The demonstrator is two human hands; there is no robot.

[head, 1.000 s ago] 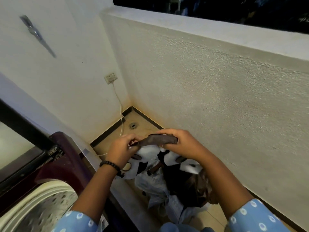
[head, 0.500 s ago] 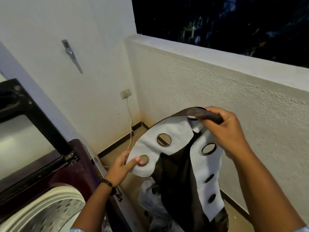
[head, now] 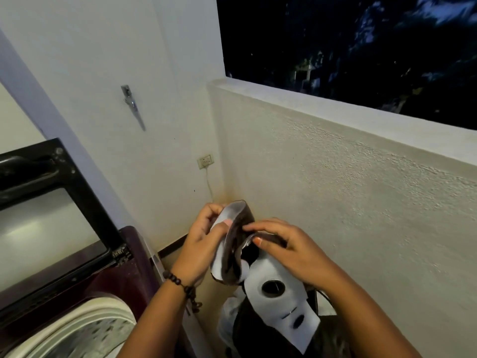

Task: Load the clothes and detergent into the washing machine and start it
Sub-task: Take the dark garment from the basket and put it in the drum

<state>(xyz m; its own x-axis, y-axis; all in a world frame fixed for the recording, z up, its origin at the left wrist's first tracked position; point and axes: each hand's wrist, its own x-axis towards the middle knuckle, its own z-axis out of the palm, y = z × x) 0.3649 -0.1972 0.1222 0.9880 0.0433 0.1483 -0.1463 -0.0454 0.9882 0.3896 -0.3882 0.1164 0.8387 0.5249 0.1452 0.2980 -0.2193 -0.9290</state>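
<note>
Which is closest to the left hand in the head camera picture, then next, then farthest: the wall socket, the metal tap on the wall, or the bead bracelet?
1. Bead bracelet, on the left hand's own wrist.
2. Wall socket, on the wall above the hand.
3. Metal tap, higher up the wall, to the left.

The washing machine [head: 77,306] sits at lower left, lid [head: 49,202] raised behind its drum [head: 85,334]; the garment [head: 271,288], held in both hands, hangs to its right.

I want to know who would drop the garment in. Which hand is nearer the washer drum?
Left. The left hand grips the garment just up and right of the washer drum; the right hand holds it farther right, toward the textured wall.
</note>
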